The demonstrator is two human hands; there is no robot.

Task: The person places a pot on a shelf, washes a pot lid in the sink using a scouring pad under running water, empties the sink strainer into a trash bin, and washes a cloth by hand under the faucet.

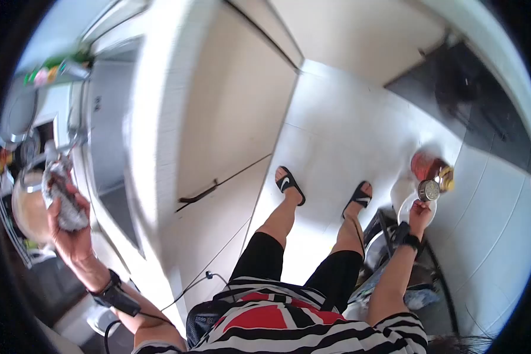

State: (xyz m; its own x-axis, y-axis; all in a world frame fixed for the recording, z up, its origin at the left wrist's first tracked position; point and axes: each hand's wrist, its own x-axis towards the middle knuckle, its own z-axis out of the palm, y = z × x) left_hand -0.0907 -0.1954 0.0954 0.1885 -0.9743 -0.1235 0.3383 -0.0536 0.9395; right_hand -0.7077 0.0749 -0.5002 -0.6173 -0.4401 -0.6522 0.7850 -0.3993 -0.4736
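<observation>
Step in hand, by appearance: two-handed holding.
Left hand fingers curl around the silvery bundle; right hand fingers grip the round-topped container, overlapping the white vessel in view. Next move likely calls for steady grips.

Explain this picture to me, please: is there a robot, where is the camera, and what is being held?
No machine shows here: these are a person's own bare hands. The one picture comes from a camera worn on their head, looking forward and down, so their striped shirt fills the bottom. The left hand has its grip around a crumpled silvery bundle; I cannot tell what it is. The right hand holds a small round object with a speckled top. Near it are a red item, a yellow item and a white round vessel; what they rest on is unclear.
</observation>
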